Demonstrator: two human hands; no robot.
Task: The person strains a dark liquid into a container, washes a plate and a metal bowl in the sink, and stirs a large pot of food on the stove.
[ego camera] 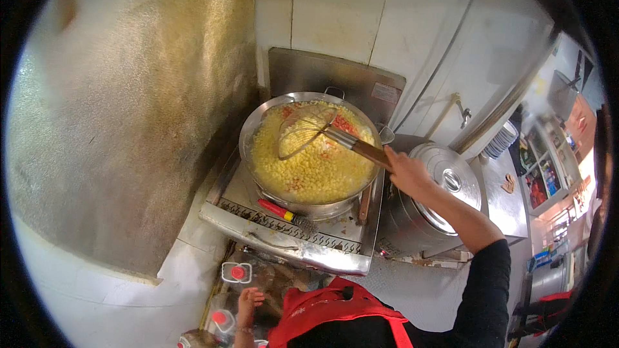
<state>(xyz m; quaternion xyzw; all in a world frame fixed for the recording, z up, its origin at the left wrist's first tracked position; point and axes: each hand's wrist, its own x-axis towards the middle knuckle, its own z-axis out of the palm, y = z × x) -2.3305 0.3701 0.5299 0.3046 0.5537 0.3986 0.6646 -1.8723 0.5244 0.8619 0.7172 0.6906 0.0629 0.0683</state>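
Observation:
My right hand (410, 174) is closed around the wooden handle of a wire skimmer (309, 130). Its round mesh head lies at the surface of a wide metal pan (247, 154), with yellow kernels, seemingly corn, in and around it. Diced orange-red pieces (343, 123) float with the kernels in the liquid. The pan sits on a metal stove (333, 255). My left hand (249, 297) hangs low, left of my red apron, with fingers loosely apart and nothing in it.
A red-and-yellow handled brush or scrubber (280, 210) lies on the stove front. A large lidded pot (449, 179) stands right of the stove. Plastic jugs with red caps (237, 273) stand below left. Stacked bowls (502, 140) are on the counter; a red-and-black sleeve shows at far right.

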